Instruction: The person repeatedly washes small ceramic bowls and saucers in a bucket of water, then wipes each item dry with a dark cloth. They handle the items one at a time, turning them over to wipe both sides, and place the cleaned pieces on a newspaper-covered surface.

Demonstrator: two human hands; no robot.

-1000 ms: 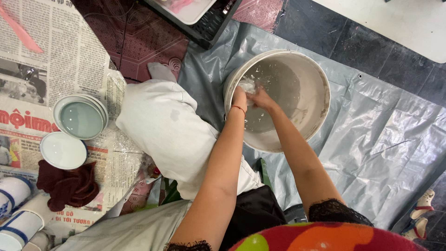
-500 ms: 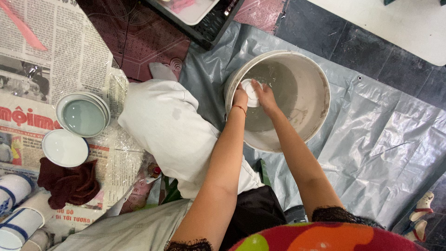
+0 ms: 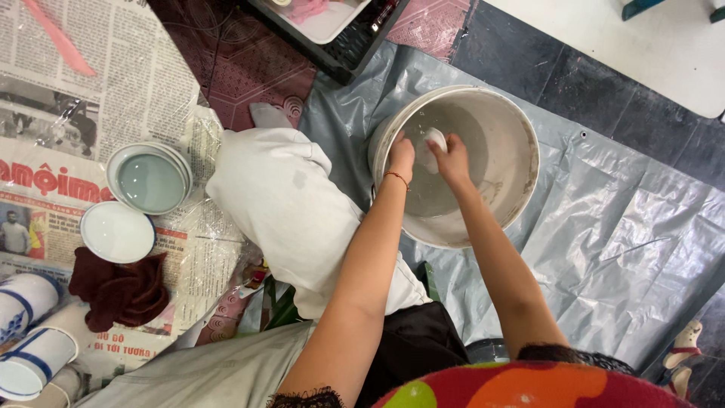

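Inside the bucket (image 3: 521, 143), near its rim, both hands grip a white piece (image 3: 433, 142).

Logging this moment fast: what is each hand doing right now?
Left hand: in the white bucket, fingers on the small white piece; grip cannot be told.
Right hand: closed on the same piece.

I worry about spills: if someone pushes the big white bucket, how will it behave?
The white bucket holds grey liquid, so it is probably heavy and would slosh. It stands on a smooth plastic sheet, so it may slide rather than tip. Both hands, left hand and right hand, are inside.
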